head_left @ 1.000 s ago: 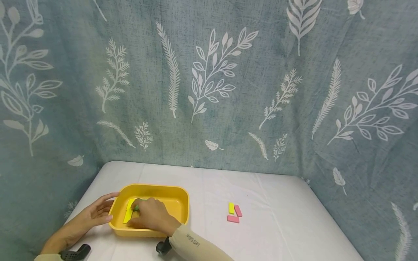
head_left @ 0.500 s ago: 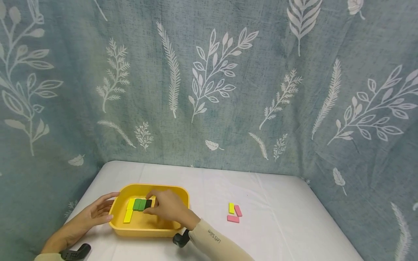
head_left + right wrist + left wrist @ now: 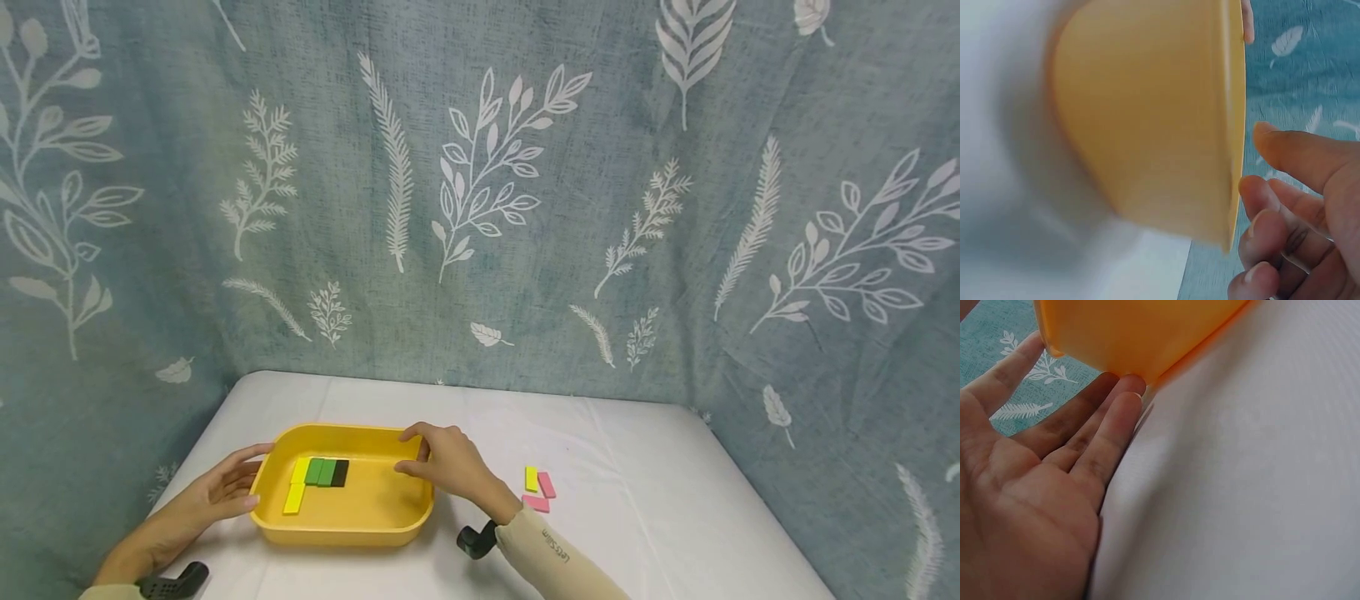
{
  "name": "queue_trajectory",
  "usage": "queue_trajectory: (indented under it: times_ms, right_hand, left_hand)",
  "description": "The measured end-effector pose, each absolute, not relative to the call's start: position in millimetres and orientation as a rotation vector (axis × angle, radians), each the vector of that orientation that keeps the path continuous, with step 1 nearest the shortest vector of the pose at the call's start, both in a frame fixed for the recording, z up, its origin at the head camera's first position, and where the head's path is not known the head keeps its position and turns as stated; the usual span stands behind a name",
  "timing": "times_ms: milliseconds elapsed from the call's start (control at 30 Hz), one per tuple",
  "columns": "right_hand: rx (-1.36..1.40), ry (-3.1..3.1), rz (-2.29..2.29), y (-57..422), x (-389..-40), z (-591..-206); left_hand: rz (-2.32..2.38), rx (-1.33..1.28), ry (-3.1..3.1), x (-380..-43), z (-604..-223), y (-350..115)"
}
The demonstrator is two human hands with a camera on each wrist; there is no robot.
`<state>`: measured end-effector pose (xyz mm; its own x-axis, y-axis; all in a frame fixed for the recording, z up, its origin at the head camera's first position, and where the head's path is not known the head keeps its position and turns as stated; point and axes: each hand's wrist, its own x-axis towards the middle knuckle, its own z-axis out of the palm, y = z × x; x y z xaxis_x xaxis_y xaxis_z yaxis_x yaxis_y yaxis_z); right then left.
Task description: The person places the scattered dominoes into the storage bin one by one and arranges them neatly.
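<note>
the yellow tray [image 3: 375, 508] sat at the lower left of the head view, flat on the white table [image 3: 637, 517]. inside it, toward its left end, an upper yellow tile [image 3: 301, 469] and a lower yellow tile [image 3: 294, 499] lay end to end. right of the upper one came two green tiles [image 3: 327, 472] and then a black tile [image 3: 341, 472], side by side in a row. the left hand [image 3: 213, 490] was at the tray's left end, fingers extended and fingertips against its outer wall. the right hand [image 3: 453, 465] was over the tray's right end, thumb and index finger well apart with a wide gap between; whether it touched the rim, i could not tell. right of the tray, near the right wrist, a loose yellow tile [image 3: 531, 478] lay by two pink tiles [image 3: 546, 485]. a blue-green curtain [image 3: 525, 308] with white leaf prints filled the upper frame.
</note>
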<state>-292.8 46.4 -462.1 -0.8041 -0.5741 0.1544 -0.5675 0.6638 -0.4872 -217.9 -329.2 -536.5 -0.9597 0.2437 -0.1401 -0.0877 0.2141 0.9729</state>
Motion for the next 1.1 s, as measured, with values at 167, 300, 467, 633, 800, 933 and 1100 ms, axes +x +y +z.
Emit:
queue_trajectory:
  times_ms: [167, 300, 467, 633, 800, 933, 1100]
  right_hand:
    - [-0.943, 2.857, -0.912, 78, -292, -464]
    - [-0.900, 2.877, -0.976, 101, -292, -466]
    - [-0.861, 2.937, -0.969, 129, -290, -472]
    - [-0.808, 2.956, -0.975, 154, -285, -479]
    - [-0.808, 2.932, -1.015, 180, -284, -489]
    - [-0.768, 2.936, -1.013, 202, -284, -496]
    - [-0.667, 2.979, -1.005, 229, -286, -504]
  left_hand:
    - [1.808, 0.134, 2.229, -217, -536, -327]
    - [1.816, 0.138, 2.227, -217, -535, -327]
    - [1.819, 0.160, 2.233, -217, -536, -328]
    - [1.809, 0.162, 2.252, -219, -538, -330]
    - [1.781, 0.105, 2.258, -218, -540, -330]
    - [1.786, 0.103, 2.245, -218, -540, -330]
    - [1.808, 0.122, 2.236, -220, -539, -330]
